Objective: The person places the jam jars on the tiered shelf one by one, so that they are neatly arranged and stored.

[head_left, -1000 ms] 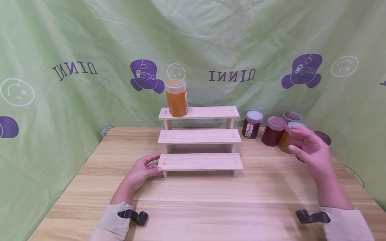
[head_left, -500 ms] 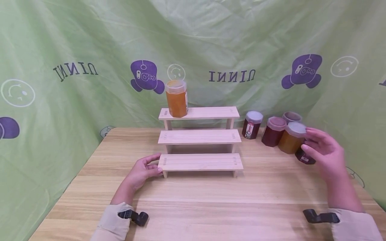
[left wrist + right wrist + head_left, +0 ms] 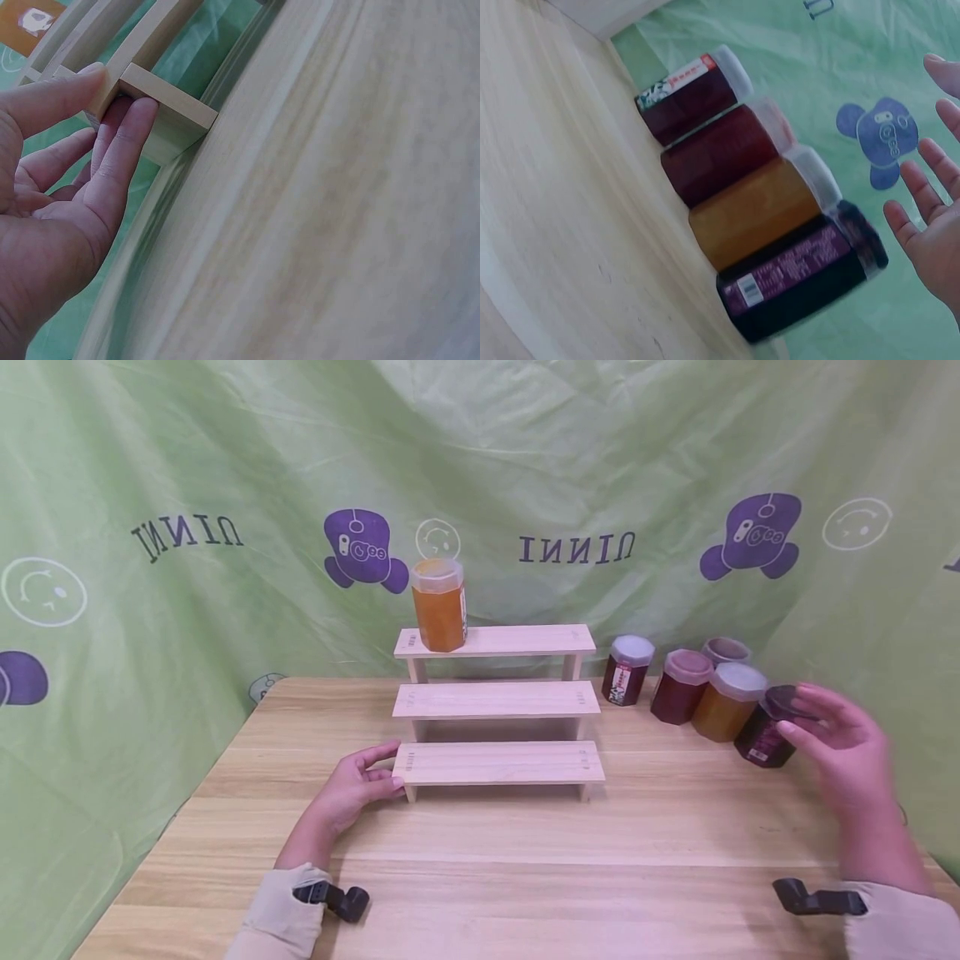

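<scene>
My left hand (image 3: 352, 787) pinches the left end of the lowest step of a three-step wooden display stand (image 3: 498, 762). In the left wrist view the thumb lies on top of the step's board (image 3: 169, 94), with fingers beneath it. An orange jar (image 3: 441, 614) stands on the top step at the left. Beside the dark jar (image 3: 765, 731) with a purple label, at the right, is my right hand (image 3: 847, 747). Its fingers are spread and hold nothing in the right wrist view; that jar (image 3: 802, 277) stands apart from them.
An amber jar (image 3: 726, 706), a red jar (image 3: 678, 689) and a dark red jar (image 3: 627, 672) with a white label stand right of the stand. Another jar (image 3: 726, 649) is partly hidden behind them. A green printed cloth (image 3: 480, 460) hangs behind the wooden table (image 3: 480, 877).
My right hand has moved right, from in front of the amber jar to beside the dark jar, uncovering both. The left hand and the stand have stayed in place.
</scene>
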Available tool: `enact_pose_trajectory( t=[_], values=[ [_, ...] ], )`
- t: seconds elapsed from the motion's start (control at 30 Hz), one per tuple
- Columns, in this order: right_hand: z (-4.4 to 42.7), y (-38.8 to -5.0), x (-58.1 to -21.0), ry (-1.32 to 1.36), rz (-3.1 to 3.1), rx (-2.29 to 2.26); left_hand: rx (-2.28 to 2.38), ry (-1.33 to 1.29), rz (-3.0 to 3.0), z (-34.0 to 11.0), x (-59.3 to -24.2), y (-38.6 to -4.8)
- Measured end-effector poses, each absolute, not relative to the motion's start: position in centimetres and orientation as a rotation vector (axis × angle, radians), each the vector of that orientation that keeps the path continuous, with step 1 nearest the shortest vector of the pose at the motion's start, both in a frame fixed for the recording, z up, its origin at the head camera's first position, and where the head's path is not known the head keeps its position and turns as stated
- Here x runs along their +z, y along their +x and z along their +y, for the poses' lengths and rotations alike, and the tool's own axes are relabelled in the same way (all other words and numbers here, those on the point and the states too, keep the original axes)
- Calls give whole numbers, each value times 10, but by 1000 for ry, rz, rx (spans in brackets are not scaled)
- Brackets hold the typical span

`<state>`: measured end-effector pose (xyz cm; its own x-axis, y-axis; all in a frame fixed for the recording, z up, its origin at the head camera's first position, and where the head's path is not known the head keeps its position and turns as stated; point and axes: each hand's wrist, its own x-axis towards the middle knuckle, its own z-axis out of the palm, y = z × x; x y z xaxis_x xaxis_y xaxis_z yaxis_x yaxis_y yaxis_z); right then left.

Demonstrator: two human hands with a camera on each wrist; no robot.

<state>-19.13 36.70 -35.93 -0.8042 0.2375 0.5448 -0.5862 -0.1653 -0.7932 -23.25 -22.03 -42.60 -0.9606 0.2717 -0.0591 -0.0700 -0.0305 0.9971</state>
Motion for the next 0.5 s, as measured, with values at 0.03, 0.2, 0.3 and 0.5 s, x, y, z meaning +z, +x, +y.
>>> enact_pose_trajectory(
  t=[0.03,0.2,0.3,0.5],
  values=[
    [369,-191,-360,392,-1574,2011,2085,216,2006,-220,-426,-233],
    [379,-189,-364,322,-1584,2016,2081,221,2010,-222,-426,-233],
    [387,-188,-368,266,-1619,2015,2079,221,2016,-221,-426,-233],
    [401,-188,-373,88,-1821,1871,2079,221,2016,-221,-426,-233]
  ],
)
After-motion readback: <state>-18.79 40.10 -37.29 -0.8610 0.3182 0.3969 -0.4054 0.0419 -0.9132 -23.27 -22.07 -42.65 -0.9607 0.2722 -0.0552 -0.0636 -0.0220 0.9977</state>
